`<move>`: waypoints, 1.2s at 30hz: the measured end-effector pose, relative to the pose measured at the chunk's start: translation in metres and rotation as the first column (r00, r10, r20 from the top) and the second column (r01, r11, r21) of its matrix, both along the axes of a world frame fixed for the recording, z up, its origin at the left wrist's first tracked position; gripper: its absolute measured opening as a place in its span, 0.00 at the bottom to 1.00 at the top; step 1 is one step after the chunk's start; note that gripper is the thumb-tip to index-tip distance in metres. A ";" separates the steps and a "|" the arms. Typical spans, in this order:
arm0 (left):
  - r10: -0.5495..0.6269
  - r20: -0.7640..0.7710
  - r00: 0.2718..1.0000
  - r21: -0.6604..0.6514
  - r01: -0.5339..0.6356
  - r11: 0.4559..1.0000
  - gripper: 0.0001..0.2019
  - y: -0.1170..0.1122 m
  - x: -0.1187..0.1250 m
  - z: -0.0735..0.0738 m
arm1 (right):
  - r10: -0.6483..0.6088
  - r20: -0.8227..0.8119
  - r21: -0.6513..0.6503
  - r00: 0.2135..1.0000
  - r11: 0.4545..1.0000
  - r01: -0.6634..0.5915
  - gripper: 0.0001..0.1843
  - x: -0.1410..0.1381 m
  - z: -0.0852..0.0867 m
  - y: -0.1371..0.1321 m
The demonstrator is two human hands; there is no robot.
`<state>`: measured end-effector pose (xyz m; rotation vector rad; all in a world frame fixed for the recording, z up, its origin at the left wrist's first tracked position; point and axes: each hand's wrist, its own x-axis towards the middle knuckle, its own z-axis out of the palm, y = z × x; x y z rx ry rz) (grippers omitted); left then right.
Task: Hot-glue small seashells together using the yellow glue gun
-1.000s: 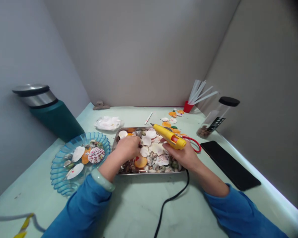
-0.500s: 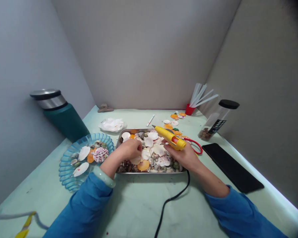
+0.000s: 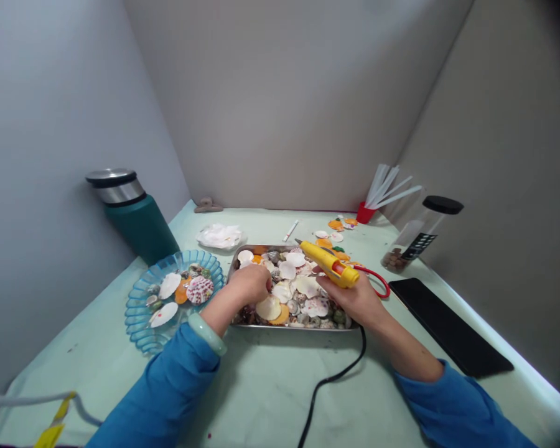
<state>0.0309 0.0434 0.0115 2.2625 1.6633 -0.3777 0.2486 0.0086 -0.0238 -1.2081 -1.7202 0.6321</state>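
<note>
A metal tray [image 3: 298, 328] full of seashells lies in front of me. Inside its left part, my left hand [image 3: 249, 285] reaches down with curled fingers; the fingertips are hidden, so whatever they pinch does not show. A pale flat shell [image 3: 268, 307] lies just below the fingers, partly over an orange shell [image 3: 281, 315]. Over the tray's right side my right hand [image 3: 354, 298] is wrapped round a yellow hot glue gun [image 3: 326, 261], its nozzle pointing up and to the left. A black cord [image 3: 324, 379] runs from beneath that hand towards me.
A blue glass plate [image 3: 135, 311] of shells and a teal flask [image 3: 142, 227] stand left. Behind the tray are a white plastic bundle [image 3: 220, 236] and a marker [image 3: 290, 231]. At right are glue sticks [image 3: 382, 186] in a red cup, a clear jar [image 3: 408, 239] and a black phone [image 3: 448, 323].
The whole view has shifted, so everything sits a little further right. More of the pale shell below my left fingers shows now. My right hand keeps hold of the glue gun.
</note>
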 end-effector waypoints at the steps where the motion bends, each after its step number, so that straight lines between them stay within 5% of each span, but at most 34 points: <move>1: 0.009 0.002 1.000 0.008 -0.009 1.000 0.16 -0.001 0.001 0.000 | 0.000 -0.001 -0.003 1.000 1.000 0.000 0.11 0.000 0.000 0.000; 11: 0.092 0.243 0.966 0.100 -0.119 0.988 0.15 -0.001 0.003 -0.001 | 0.001 -0.018 -0.013 1.000 1.000 -0.001 0.13 -0.001 -0.001 0.000; 21: 0.085 0.636 0.767 0.012 -0.119 0.993 0.16 -0.010 -0.015 0.011 | -0.014 -0.044 0.005 0.999 1.000 0.014 0.12 0.001 -0.007 0.003; 25: 0.043 0.600 0.799 -0.022 -0.037 0.999 0.18 -0.020 -0.019 0.012 | -0.014 -0.058 0.005 0.998 1.000 0.014 0.12 0.001 -0.007 0.004; 31: 0.039 0.333 0.942 0.174 -0.102 0.979 0.14 -0.029 -0.026 0.009 | -0.011 -0.063 0.004 0.998 1.000 0.011 0.13 0.001 -0.006 0.004; 36: 0.034 0.192 0.981 0.190 -0.071 0.979 0.12 -0.030 -0.025 -0.001 | -0.010 -0.051 -0.013 0.999 1.000 0.009 0.12 0.000 -0.004 0.001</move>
